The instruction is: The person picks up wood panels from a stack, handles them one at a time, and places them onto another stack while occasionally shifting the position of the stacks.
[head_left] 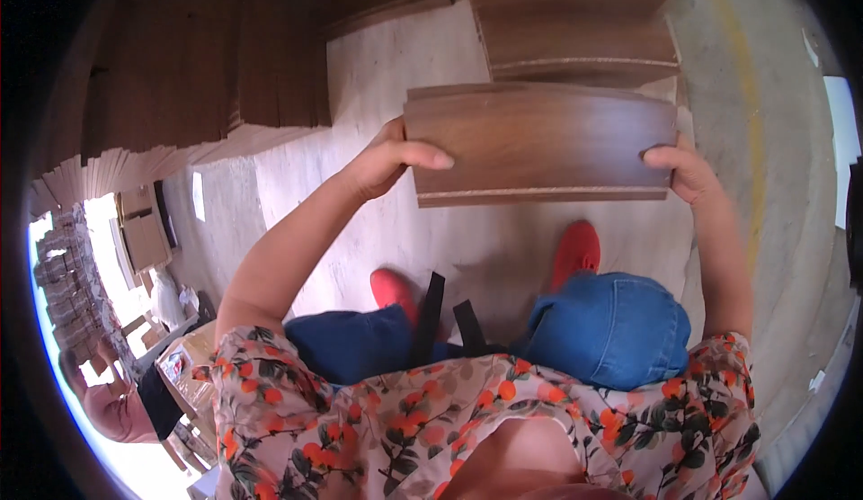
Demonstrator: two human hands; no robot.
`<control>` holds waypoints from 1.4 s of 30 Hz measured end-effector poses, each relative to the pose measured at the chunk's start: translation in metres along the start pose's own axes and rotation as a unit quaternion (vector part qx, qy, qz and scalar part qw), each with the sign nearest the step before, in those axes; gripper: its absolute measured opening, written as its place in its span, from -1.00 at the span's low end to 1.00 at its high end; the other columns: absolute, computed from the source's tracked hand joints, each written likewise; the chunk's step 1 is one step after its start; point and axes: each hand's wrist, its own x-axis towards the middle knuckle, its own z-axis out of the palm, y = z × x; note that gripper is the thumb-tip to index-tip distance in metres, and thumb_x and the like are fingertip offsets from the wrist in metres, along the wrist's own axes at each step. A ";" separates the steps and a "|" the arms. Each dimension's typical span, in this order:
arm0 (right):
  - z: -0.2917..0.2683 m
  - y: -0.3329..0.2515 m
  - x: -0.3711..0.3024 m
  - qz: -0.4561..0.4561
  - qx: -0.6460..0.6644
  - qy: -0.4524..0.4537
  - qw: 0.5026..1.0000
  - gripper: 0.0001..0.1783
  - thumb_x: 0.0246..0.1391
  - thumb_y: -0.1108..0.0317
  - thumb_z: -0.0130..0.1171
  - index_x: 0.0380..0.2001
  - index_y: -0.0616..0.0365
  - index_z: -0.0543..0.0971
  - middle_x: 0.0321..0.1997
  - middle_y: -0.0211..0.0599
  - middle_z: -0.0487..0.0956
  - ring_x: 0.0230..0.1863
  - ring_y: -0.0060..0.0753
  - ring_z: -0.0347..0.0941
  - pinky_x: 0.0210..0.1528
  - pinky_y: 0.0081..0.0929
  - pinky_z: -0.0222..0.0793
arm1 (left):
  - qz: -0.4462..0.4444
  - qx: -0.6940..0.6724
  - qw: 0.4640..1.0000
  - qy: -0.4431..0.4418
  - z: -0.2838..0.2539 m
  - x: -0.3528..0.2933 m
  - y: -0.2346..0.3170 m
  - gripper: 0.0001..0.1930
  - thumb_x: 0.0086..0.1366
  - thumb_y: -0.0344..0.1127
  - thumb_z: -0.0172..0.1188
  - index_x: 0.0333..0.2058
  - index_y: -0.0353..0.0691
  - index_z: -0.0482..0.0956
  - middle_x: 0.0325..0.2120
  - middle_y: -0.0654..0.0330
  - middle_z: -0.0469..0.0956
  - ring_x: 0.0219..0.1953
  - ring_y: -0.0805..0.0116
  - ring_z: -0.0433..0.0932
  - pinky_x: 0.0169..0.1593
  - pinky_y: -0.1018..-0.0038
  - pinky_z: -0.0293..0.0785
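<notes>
A brown wood-grain board [539, 145], seemingly more than one layer thick at its near edge, is held level in front of me above the floor. My left hand [400, 158] grips its left end, with the thumb lying on the top face and the fingers hidden behind and below. At the opposite end my right hand [681, 165] is closed on the board the same way, thumb on top. Just beyond it lies a stack of similar brown boards [575, 32], partly covered by the one I hold.
Tall stacks of brown boards [180, 59] stand at the far left. Pale wood-look flooring [387, 68] lies under me; to the right is grey floor with a yellow line [753, 131]. Another person [117, 401] and cardboard boxes [144, 239] are at the left edge.
</notes>
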 end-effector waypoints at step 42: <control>0.093 0.152 0.076 -0.105 -0.353 -0.050 0.928 0.32 -0.48 0.22 0.53 0.30 0.23 -0.10 0.27 0.01 0.19 0.30 -0.08 0.11 0.30 -0.34 0.04 | 0.057 0.143 0.937 0.313 -0.073 -0.012 -0.169 -0.10 0.18 -0.01 0.24 0.26 -0.29 -0.14 0.07 0.01 0.29 0.11 0.28 0.28 0.15 0.45 0.24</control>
